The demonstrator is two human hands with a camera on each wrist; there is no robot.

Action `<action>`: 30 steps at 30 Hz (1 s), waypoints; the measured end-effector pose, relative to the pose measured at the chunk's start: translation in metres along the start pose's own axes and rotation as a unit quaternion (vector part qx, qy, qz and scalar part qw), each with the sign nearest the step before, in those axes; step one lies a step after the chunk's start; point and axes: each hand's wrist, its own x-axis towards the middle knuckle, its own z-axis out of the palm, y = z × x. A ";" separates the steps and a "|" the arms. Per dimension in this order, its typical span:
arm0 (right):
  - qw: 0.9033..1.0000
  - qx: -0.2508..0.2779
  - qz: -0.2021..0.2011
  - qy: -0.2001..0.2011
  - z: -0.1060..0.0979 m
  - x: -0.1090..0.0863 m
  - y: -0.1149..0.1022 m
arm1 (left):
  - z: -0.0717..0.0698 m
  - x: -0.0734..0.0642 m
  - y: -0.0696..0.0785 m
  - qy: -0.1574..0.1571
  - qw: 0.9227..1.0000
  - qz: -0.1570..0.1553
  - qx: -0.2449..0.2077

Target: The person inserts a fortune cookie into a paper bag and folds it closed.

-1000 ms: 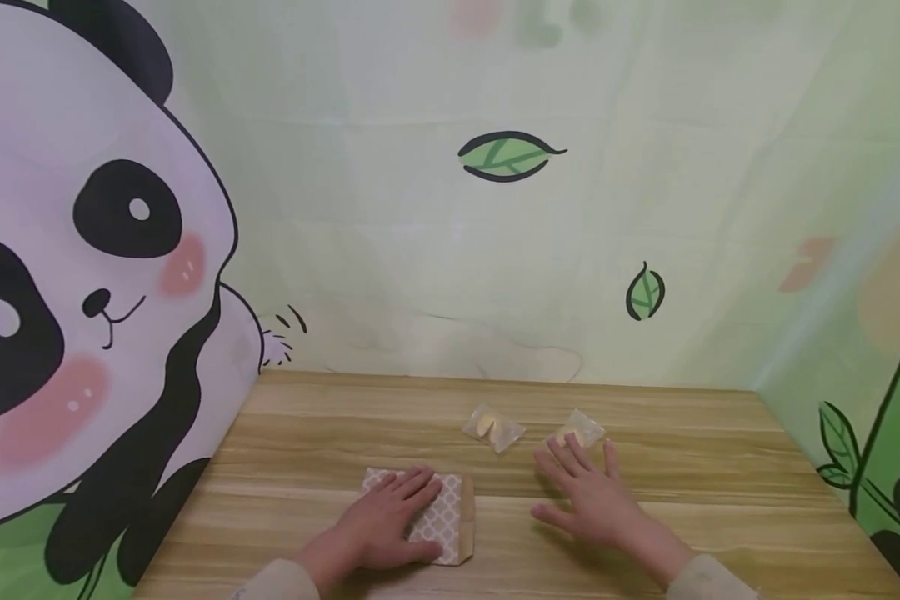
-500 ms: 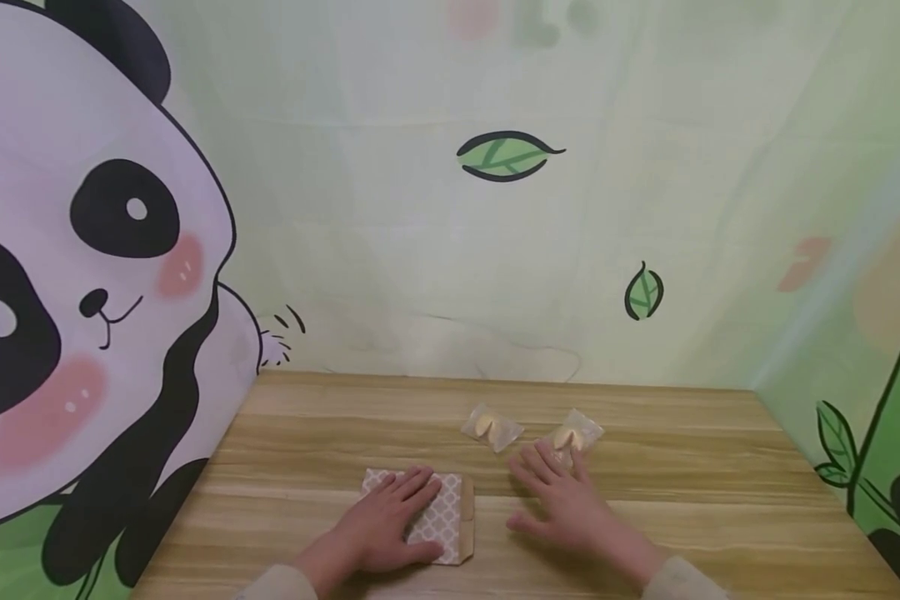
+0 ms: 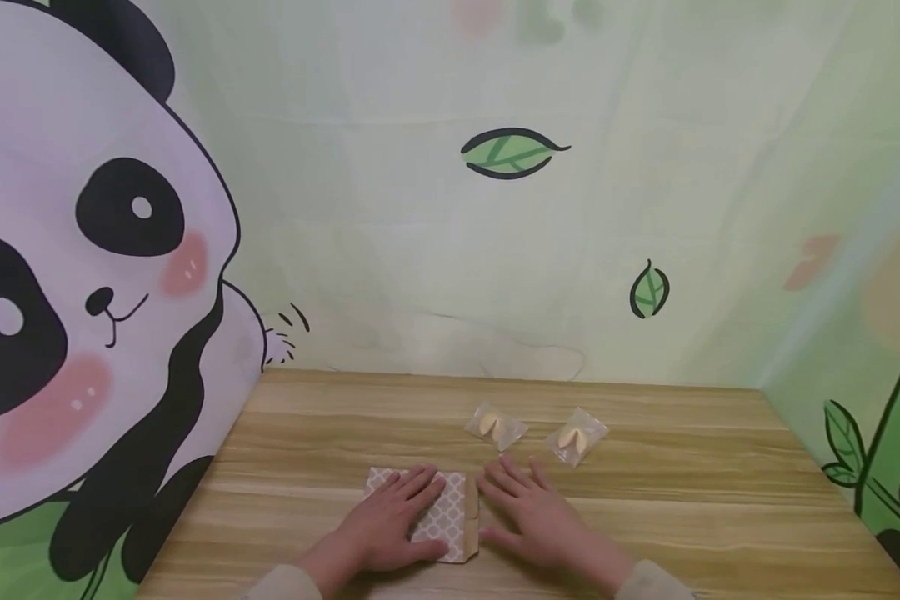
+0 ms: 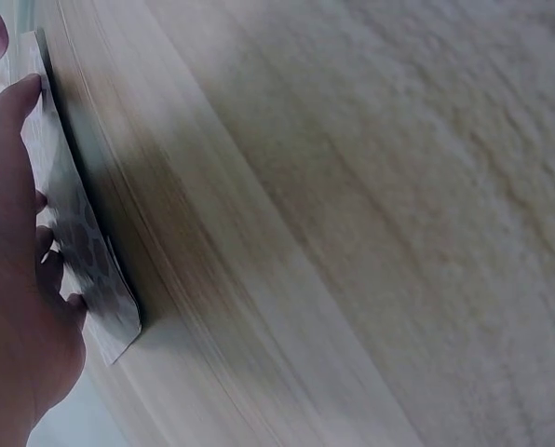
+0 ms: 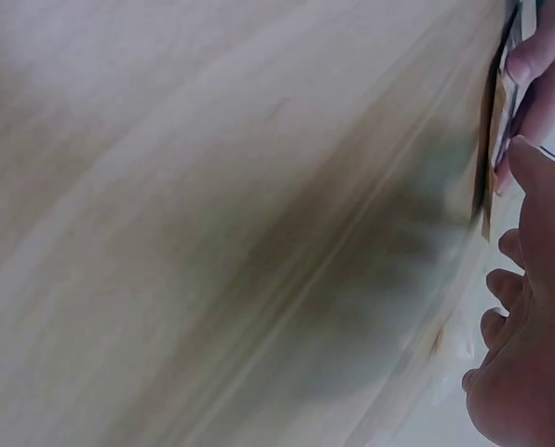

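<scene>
A flat paper bag (image 3: 447, 527) with a grey-and-white lattice print and a brown strip along its right edge lies on the wooden table. My left hand (image 3: 392, 521) rests on top of it, fingers spread and straight. In the left wrist view the bag (image 4: 82, 242) shows edge-on beneath that hand. Beside the brown strip is my right hand (image 3: 536, 517), palm down with fingers spread, holding nothing; its fingertips come right up to the strip. Beyond that hand lie two fortune cookies in clear wrappers, one on the left (image 3: 495, 426) and one on the right (image 3: 576, 437).
The wooden table (image 3: 307, 425) ends at the back against a pale green cloth backdrop (image 3: 390, 233) with printed leaves. On the left the cloth carries a large panda print (image 3: 142, 333). More printed cloth hangs along the right side.
My right hand has moved left, away from the right-hand wrapped cookie and up to the bag's brown edge. The left hand stays on the bag.
</scene>
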 end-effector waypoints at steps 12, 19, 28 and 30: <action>1.000 -0.001 -0.018 0.003 0.008 0.002 -0.002 | -0.002 0.002 0.001 -0.011 1.000 -0.011 0.006; 1.000 0.003 -0.011 -0.003 0.011 0.003 -0.006 | -0.002 0.002 -0.001 -0.014 1.000 -0.010 0.005; 1.000 -0.019 -0.020 -0.014 0.014 0.008 -0.011 | -0.001 0.000 -0.001 -0.016 1.000 -0.012 0.014; 0.999 -0.025 -0.024 -0.014 0.013 0.008 -0.013 | -0.001 0.000 0.000 -0.016 1.000 -0.011 0.016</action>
